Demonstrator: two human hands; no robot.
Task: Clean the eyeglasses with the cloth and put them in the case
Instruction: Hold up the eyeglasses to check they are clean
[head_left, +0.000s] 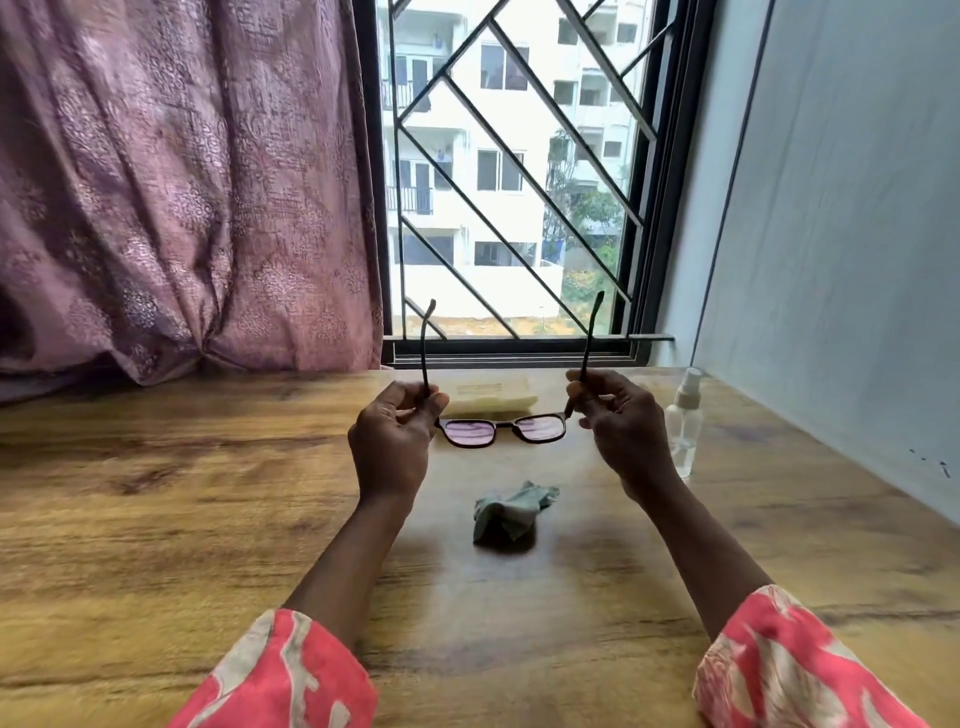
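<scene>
I hold dark-framed eyeglasses (503, 431) above the wooden table (156, 493), lenses down and facing me, both temple arms pointing up. My left hand (395, 441) pinches the left temple near its hinge. My right hand (618, 421) pinches the right temple the same way. A crumpled grey-green cloth (511, 512) lies on the table between my forearms, untouched. A pale cream case (493, 396) lies flat behind the glasses, near the window; I cannot tell whether it is open or closed.
A small clear spray bottle (684, 423) stands just right of my right hand. A pink curtain (182, 182) hangs at the back left, a barred window (514, 171) behind the table, and a pale wall (841, 234) bounds the right side.
</scene>
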